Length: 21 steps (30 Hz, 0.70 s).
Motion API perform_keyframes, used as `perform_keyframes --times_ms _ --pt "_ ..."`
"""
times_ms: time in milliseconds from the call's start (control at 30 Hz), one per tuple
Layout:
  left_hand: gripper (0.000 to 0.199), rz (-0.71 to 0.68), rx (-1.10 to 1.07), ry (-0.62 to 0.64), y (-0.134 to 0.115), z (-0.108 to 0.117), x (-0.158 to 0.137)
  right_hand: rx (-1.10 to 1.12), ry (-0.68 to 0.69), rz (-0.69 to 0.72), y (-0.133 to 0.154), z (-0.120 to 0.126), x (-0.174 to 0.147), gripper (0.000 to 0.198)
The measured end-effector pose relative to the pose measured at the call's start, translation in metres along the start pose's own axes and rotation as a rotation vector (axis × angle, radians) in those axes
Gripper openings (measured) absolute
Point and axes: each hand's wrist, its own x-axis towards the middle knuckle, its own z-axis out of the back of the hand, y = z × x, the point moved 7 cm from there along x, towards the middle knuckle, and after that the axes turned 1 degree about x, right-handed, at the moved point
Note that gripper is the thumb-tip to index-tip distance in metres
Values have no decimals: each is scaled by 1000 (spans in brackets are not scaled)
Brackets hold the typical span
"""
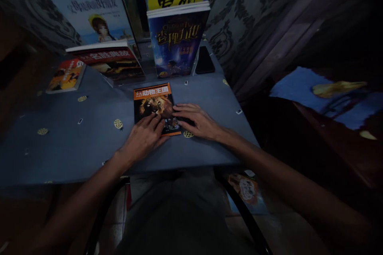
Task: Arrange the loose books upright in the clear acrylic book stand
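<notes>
Your left hand (146,130) lies palm down over the lower left part of a small black-and-orange paperback book with a lion on its cover (156,104), its fingers stretched out and close together across the picture, its thumb along the bottom border. Your right hand (197,120) is also unclenched, its fingers extended and slightly parted, their tips on the book's right border. The book lies flat, cover up, between the middle of the front edge and the back edge of the table covered in dull blue patterned cloth (98,143). Toward the back edge, a glossy dark-blue book with gold lettering (178,42) and a red-and-dark book with white lettering (113,61) stand upright. By the right edge, near the back right corner, lies a flat black rectangular object (205,60). Farther left, an orange-and-yellow book (67,75) lies flat.
</notes>
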Motion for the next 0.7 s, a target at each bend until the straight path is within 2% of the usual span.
perform_keyframes --times_ms 167,367,500,700 --pt "36 -69 15 -32 -3 3 1 144 -77 -27 1 9 -2 27" --pt "35 -84 17 -12 -4 6 4 186 -109 -31 6 13 -2 26" --pt "36 -67 2 -45 -5 2 2 128 -120 58 24 13 -12 26" --pt "36 -96 49 -130 -7 6 -3 -73 -53 144 45 7 -33 26"
